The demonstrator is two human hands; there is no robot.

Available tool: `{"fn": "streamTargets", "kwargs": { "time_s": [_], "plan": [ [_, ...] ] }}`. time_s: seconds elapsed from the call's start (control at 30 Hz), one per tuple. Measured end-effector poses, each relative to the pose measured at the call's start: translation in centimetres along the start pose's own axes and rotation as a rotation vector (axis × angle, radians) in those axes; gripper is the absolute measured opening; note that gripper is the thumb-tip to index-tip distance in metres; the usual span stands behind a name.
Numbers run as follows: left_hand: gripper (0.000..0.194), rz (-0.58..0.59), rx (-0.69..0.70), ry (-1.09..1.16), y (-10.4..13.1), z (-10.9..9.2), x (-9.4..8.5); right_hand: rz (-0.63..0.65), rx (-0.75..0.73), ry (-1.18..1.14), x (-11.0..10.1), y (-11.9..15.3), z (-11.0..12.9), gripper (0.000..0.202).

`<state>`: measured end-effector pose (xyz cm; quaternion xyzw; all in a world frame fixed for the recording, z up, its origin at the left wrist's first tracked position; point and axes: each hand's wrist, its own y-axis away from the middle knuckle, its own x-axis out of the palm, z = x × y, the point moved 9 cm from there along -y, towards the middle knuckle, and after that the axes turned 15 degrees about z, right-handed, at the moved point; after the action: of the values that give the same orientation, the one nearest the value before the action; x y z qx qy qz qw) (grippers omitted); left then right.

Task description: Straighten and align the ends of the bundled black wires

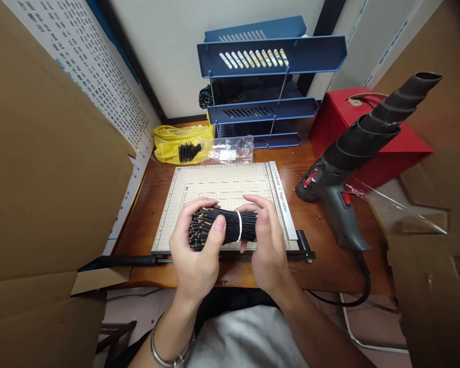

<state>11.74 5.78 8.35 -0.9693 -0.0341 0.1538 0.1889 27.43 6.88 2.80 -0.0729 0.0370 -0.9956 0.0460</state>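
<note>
Black wire bundle (222, 227) with gold tips and white band in my fingers, over cream gridded cutter board (222, 184); yellow bag (176, 143), blue trays (268, 56), red box (368, 138).

One wire bundle (224, 227), one paper cutter (222, 186), one heat gun (352, 168), two hands.

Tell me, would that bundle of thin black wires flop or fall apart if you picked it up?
Probably not: the bundle of thin black wires sits straight between both hands, so it looks fairly stiff. The white band around it likely keeps the strands together. Being round, it might roll on the paper cutter board.
</note>
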Motion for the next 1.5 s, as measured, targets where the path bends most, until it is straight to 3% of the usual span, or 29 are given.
{"fn": "streamTargets", "kwargs": {
  "time_s": [0.13,0.3,0.37,0.43,0.57,0.6,0.7,0.77,0.83,0.87,0.93,1.0,1.07,1.17,1.23,1.3,1.43,1.5],
  "plan": [
    [0.014,0.062,0.14,-0.022,-0.1,-1.5,1.0,-0.021,0.073,0.004,-0.2,-0.4,-0.6,0.05],
    [0.025,0.178,0.415,-0.071,-0.2,-3.6,1.7,-0.083,0.186,-0.062,-0.4,-0.3,-1.9,0.052],
    [0.028,0.24,0.452,-0.101,-0.2,-3.9,1.9,-0.093,0.199,-0.053,-0.6,-0.4,-2.0,0.048],
    [0.036,0.28,0.389,-0.087,-0.3,-3.5,1.9,-0.123,0.158,-0.01,-1.1,-0.5,-1.4,0.044],
    [0.078,0.2,0.166,0.124,-0.1,-1.7,1.6,-0.188,0.007,0.13,-1.9,-0.2,0.2,0.044],
    [0.073,0.18,0.128,0.132,0.0,-1.5,1.7,-0.193,-0.028,0.163,-1.8,0.0,0.6,0.044],
    [0.024,0.076,0.082,0.016,-0.1,-1.5,1.5,-0.167,-0.116,0.251,-1.1,0.4,1.6,0.04],
    [0.018,-0.006,0.074,-0.055,-0.3,-1.8,0.9,-0.149,-0.15,0.281,-0.7,0.4,1.8,0.038],
    [0.017,0.01,0.051,-0.089,-0.6,-1.8,1.0,-0.153,-0.143,0.273,-0.7,0.3,1.6,0.038],
    [0.017,0.047,0.034,-0.087,-0.6,-1.6,1.2,-0.166,-0.113,0.237,-0.9,0.1,1.2,0.039],
    [0.04,0.072,0.035,-0.005,-0.3,-1.2,1.4,-0.202,0.023,0.065,-1.5,-0.4,-0.4,0.041],
    [0.067,0.013,0.074,0.156,0.6,-0.5,1.2,-0.239,0.221,-0.209,-1.5,-0.5,-2.7,0.04],
    [0.076,-0.005,0.063,0.301,1.5,0.7,1.8,-0.25,0.387,-0.456,-0.5,-0.4,-4.4,0.037],
    [0.086,0.205,-0.122,0.386,2.0,2.5,5.1,-0.219,0.449,-0.595,1.3,-0.2,-5.1,0.037],
    [0.075,0.263,-0.219,0.397,1.8,3.0,6.2,-0.199,0.394,-0.586,2.0,0.0,-5.1,0.038],
    [0.052,0.256,-0.265,0.426,1.2,3.0,6.1,-0.175,0.305,-0.523,2.1,0.1,-4.7,0.043],
    [0.032,0.169,-0.314,0.555,-0.1,3.7,4.3,0.069,0.241,-0.234,1.5,0.2,-2.8,0.053],
    [0.029,0.091,-0.337,0.612,-0.5,4.2,2.9,0.121,0.216,0.015,0.0,0.3,-1.1,0.044]
  ]
}}
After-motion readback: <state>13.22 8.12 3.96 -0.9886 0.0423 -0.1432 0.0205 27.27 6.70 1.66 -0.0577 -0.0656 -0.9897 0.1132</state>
